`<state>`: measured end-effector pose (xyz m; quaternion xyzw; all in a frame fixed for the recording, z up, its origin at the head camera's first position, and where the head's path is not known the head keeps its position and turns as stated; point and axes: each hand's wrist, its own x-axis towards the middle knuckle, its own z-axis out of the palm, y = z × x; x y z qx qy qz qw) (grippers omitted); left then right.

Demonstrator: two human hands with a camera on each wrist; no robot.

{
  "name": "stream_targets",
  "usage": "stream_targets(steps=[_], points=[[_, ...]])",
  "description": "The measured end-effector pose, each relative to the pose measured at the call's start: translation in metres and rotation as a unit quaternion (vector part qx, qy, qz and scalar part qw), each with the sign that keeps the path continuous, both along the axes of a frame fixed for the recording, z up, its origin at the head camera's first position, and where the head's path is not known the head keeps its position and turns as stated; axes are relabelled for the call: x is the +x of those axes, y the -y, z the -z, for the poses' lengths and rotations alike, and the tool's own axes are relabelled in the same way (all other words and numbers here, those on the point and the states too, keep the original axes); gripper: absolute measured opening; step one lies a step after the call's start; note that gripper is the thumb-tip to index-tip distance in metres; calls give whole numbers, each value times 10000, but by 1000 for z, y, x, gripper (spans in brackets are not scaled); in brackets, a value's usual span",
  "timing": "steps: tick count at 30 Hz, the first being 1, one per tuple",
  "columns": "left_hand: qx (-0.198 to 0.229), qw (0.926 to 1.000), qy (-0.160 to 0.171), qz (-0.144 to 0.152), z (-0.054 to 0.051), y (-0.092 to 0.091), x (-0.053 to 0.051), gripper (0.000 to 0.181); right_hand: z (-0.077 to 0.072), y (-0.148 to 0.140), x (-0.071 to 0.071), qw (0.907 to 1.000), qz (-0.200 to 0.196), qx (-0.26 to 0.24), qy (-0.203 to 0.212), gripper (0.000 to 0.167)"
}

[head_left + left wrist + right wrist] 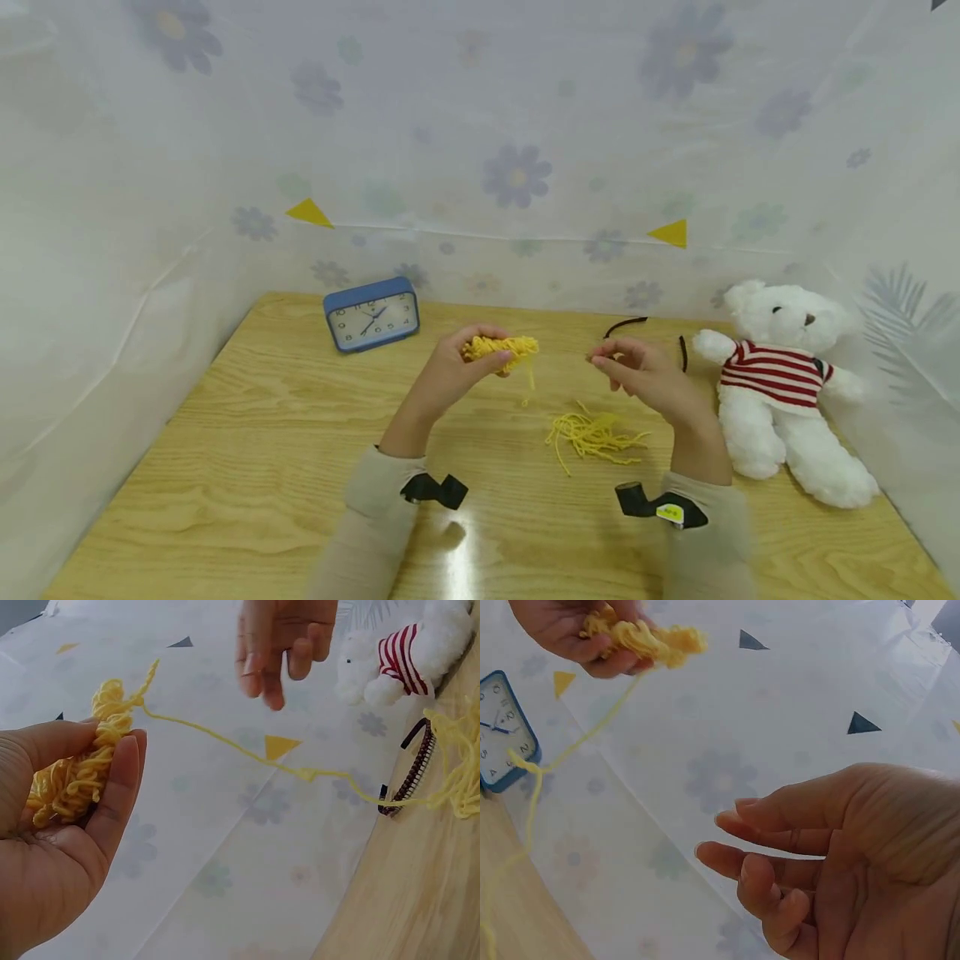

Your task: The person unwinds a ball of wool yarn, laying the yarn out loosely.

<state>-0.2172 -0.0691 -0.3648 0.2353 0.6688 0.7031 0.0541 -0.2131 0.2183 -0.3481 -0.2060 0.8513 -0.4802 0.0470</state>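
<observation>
- Your left hand (452, 367) grips the yellow yarn bundle (519, 345), its long axis pointing toward your right hand (651, 377).
- Your right hand, fingers loosely bent, holds nothing, well apart from the bundle.

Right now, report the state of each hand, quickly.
Left hand: closed, holding the looped yellow yarn bundle.
Right hand: open, loosely curled, holding nothing.
</observation>
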Motion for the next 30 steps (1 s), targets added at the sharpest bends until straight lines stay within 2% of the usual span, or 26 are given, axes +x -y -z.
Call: stream_targets(steps=[2, 4, 7, 9, 11, 15, 17, 20, 22, 24, 26, 27, 28, 30], points=[[-58, 9999, -64, 80, 0, -5, 1, 27, 1, 10, -1, 9992, -330, -212, 5, 25], [-98, 9997, -136, 148, 1, -10, 2, 27, 1, 20, -1, 9951, -826, -538, 71, 31], [-162, 9994, -228, 193, 2, -15, 3, 26, 0, 32, 0, 9787, -1684, -1110, 393, 46], [-199, 9993, -270, 184, 3, -17, 3, 26, 0, 39, 1, 9688, -1989, -1322, 666, 54], [-209, 9993, -288, 144, 4, -17, 2, 26, 0, 45, 1, 9656, -1988, -1393, 932, 57], [-212, 9995, -208, 59, 5, -15, 0, 28, 3, 52, 3, 9751, -1548, -1142, 1106, 30], [-219, 9996, -170, 6, 5, -12, -1, 30, 2, 52, 4, 9799, -1388, -996, 1033, 21], [-249, 9994, -218, -68, 5, -6, -2, 32, -2, 46, 6, 9853, -1158, -874, 898, 21], [-298, 9992, -233, -93, 4, -2, -3, 32, -5, 40, 9, 9860, -1097, -1027, 723, 20], [-393, 9988, -267, -86, 3, 1, -2, 33, -8, 34, 11, 9828, -1060, -1436, 466, 19], [-534, 9981, -310, -24, 1, 4, -2, 35, -10, 28, 12, 9720, -976, -2130, 167, 21], [-630, 9975, -332, 22, 1, 5, -2, 35, -12, 26, 13, 9627, -954, -2533, -10, 23], [-717, 9968, -353, 88, 1, 6, -2, 37, -13, 23, 14, 9519, -874, -2931, -175, 25], [-883, 9951, -395, 196, 0, 7, -3, 39, -16, 18, 15, 9247, -701, -3727, -327, 27]])
